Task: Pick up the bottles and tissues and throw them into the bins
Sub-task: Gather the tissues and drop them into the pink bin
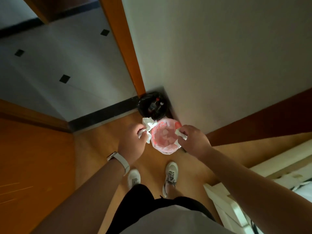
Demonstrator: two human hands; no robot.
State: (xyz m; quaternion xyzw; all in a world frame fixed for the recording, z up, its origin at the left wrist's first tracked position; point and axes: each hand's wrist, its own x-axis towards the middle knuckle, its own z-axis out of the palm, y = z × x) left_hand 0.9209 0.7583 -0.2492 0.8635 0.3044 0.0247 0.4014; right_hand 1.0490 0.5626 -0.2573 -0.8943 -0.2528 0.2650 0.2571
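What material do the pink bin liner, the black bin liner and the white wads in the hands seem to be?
Pink bin liner: thin translucent plastic film, wrinkled. Black bin liner: glossy plastic, judging by its highlights. White wads in the left hand and right hand: matte, crumpled, likely tissue paper.

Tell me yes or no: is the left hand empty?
No. The left hand is closed around crumpled white tissue beside the pink-lined bin.

Crumpled white paper tissue looked soft, matt. Pink bin liner was thin translucent plastic, wrinkled. Black bin bag showed glossy plastic. Floor was smooth wood with slight sheen. Wall was plain matt. Watch strap was smooth white.
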